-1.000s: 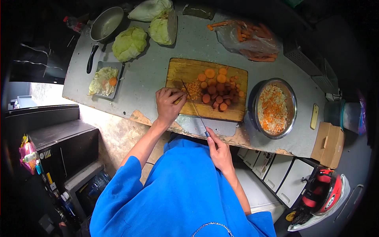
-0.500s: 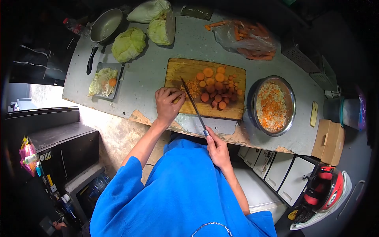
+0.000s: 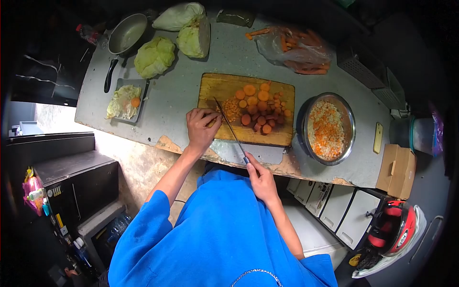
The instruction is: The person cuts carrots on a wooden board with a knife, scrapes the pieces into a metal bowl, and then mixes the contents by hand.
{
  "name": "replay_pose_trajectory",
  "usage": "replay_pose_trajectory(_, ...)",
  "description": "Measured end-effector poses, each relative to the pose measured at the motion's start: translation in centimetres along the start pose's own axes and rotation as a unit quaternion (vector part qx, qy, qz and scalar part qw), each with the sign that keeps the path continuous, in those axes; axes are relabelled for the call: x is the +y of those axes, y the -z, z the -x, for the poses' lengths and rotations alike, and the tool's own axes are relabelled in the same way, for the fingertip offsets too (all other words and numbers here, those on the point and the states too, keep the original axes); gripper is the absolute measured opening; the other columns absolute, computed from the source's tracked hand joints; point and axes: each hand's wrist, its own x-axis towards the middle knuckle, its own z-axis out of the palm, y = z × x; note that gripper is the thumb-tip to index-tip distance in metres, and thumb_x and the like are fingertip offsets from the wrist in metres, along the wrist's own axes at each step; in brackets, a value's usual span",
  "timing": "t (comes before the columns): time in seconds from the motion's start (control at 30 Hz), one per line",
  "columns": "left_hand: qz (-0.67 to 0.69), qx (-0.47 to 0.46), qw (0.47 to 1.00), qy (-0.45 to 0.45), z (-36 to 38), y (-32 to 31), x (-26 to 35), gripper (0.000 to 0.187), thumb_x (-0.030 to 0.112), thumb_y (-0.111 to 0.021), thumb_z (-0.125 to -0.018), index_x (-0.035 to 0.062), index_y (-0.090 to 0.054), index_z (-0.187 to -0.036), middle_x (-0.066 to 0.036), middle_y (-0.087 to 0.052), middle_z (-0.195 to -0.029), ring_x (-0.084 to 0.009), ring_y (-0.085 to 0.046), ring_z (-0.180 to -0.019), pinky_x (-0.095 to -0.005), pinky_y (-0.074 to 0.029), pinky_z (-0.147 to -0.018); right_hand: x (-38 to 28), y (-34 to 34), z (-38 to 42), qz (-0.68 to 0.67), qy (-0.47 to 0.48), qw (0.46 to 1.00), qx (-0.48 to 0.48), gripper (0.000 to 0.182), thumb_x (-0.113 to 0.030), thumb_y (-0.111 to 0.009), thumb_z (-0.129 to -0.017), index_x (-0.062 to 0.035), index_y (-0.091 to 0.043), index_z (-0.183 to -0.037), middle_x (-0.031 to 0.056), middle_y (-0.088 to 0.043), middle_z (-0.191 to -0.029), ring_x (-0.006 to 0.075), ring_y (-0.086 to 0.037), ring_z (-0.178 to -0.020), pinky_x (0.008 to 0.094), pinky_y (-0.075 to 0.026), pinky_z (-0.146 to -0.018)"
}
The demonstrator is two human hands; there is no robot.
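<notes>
And there was the right hand [image 3: 260, 178], fingers closed tight round the handle of the knife [image 3: 231, 125], just off the near edge of the chopping board [image 3: 206, 91]! The blade slanted away up and to the left, its tip over the board; whether the edge touched the wood, I couldn't tell. Just to its left, the left hand [image 3: 202, 128] sat at the board's near left corner, fingers bent and drawn close together, right beside the steel. Anything gripped under those fingertips was too hidden to call.

And the carrots? Finely chopped bits [image 3: 231, 110] lay in a patch close by the blade, to its right, and beyond them the carrot slices [image 3: 249, 90] were piled across the right half of the board, round ones at the back, darker chunks in front.

Over to the right, near the board, stood a metal bowl [image 3: 350, 131] holding a pale and orange mix [image 3: 326, 129]. At the back of the table [image 3: 167, 100], a clear bag [image 3: 303, 52] bulged with carrots; away to the left, cabbages [image 3: 154, 57] sat beside a pan [image 3: 126, 33].
</notes>
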Motion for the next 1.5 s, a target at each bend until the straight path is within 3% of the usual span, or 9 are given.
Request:
replay_pose_trajectory(0.1,-0.004,0.0,1.0,-0.003,-0.1,0.0,0.1,0.01,0.012,-0.081,-0.083,0.0082,-0.081,-0.092,-0.004,-0.074,-0.092,-0.0248,-0.064,-0.093,-0.04,-0.042,-0.09,1.6,0.1,-0.4,-0.043,0.035,0.998,0.004,0.043,-0.028,-0.055,-0.11,-0.0136,-0.059,-0.15,-0.0038,-0.051,-0.071,0.0061,-0.048,-0.063,0.0254,-0.044,-0.061)
replay_pose_trajectory(0.2,-0.007,0.001,1.0,-0.001,0.2,-0.1,0.0,0.01,0.013,-0.081,-0.083,0.0088,-0.082,-0.092,-0.004,-0.074,-0.092,-0.0245,-0.064,-0.093,-0.04,-0.042,-0.091,1.9,0.0,-0.8,-0.141,0.017,0.99,0.01,0.046,-0.024,-0.053,-0.111,-0.007,-0.052,-0.154,-0.0075,-0.044,-0.069,0.0029,-0.039,-0.056,0.0229,-0.034,-0.05)
replay_pose_trajectory(0.33,-0.015,0.0,1.0,-0.011,0.1,-0.2,-0.1,0.013,0.015,-0.081,-0.084,0.0085,-0.082,-0.095,-0.004,-0.074,-0.093,-0.0249,-0.064,-0.094,-0.0404,-0.042,-0.091,1.1,-0.4,-0.8,-0.133,0.011,0.991,0.012,0.046,-0.027,-0.054,-0.111,-0.0077,-0.053,-0.153,-0.0071,-0.044,-0.069,0.003,-0.041,-0.057,0.023,-0.035,-0.051)
replay_pose_trajectory(0.4,-0.024,-0.005,0.999,-0.022,0.0,0.0,0.1,0.013,0.015,-0.082,-0.084,0.0092,-0.082,-0.096,-0.004,-0.074,-0.095,-0.025,-0.063,-0.095,-0.0406,-0.042,-0.092,0.4,-0.1,-0.6,-0.128,-0.021,0.991,0.007,0.044,-0.032,-0.054,-0.109,-0.0089,-0.06,-0.146,0.0183,-0.066,-0.141,0.026,-0.06,-0.134,0.0324,-0.044,-0.11)
replay_pose_trajectory(0.73,-0.051,-0.027,0.995,-0.083,-0.1,0.1,0.5,0.014,0.016,-0.083,-0.082,0.012,-0.081,-0.095,-0.005,-0.073,-0.104,-0.0258,-0.063,-0.101,-0.0414,-0.041,-0.094,-0.1,-0.6,-0.8,-0.101,-0.049,0.994,-0.001,0.041,-0.03,-0.054,-0.109,-0.0118,-0.061,-0.145,0.0195,-0.064,-0.142,0.0299,-0.059,-0.135,0.0339,-0.045,-0.11)
replay_pose_trajectory(0.83,-0.047,-0.031,0.995,-0.079,-0.1,0.0,0.3,0.014,0.016,-0.083,-0.082,0.0121,-0.081,-0.095,-0.005,-0.073,-0.104,-0.0258,-0.063,-0.102,-0.0413,-0.041,-0.094,0.0,-0.7,-0.8,-0.093,-0.051,0.994,0.0,0.041,-0.03,-0.054,-0.109,-0.0132,-0.061,-0.145,0.0201,-0.065,-0.141,0.0305,-0.06,-0.135,0.034,-0.045,-0.11)
replay_pose_trajectory(0.9,-0.042,-0.033,0.995,-0.084,-0.1,0.0,0.1,0.014,0.016,-0.083,-0.082,0.0122,-0.081,-0.096,-0.005,-0.073,-0.104,-0.0258,-0.063,-0.102,-0.0413,-0.041,-0.093,1.4,-1.0,-0.8,-0.106,0.006,0.994,0.015,0.046,-0.03,-0.056,-0.11,-0.009,-0.056,-0.151,-0.0059,-0.048,-0.069,0.0037,-0.044,-0.059,0.0234,-0.038,-0.055)
replay_pose_trajectory(1.33,-0.062,-0.051,0.992,-0.101,0.0,-0.1,0.2,0.016,0.018,-0.08,-0.084,0.0146,-0.082,-0.1,-0.004,-0.072,-0.108,-0.0258,-0.061,-0.104,-0.0428,-0.04,-0.095,1.6,-0.9,-0.9,-0.073,0.013,0.997,0.021,0.046,-0.032,-0.055,-0.11,-0.0115,-0.057,-0.151,-0.004,-0.052,-0.071,0.0055,-0.048,-0.062,0.0246,-0.043,-0.06)
replay_pose_trajectory(1.5,-0.071,-0.055,0.99,-0.104,0.0,0.1,0.3,0.017,0.018,-0.08,-0.085,0.015,-0.082,-0.101,-0.004,-0.071,-0.108,-0.0262,-0.06,-0.104,-0.0431,-0.04,-0.095,0.9,-1.1,-1.3,0.019,0.062,0.996,0.055,0.046,-0.034,-0.054,-0.11,-0.0124,-0.057,-0.151,-0.0036,-0.053,-0.072,0.0058,-0.049,-0.061,0.0254,-0.044,-0.058)
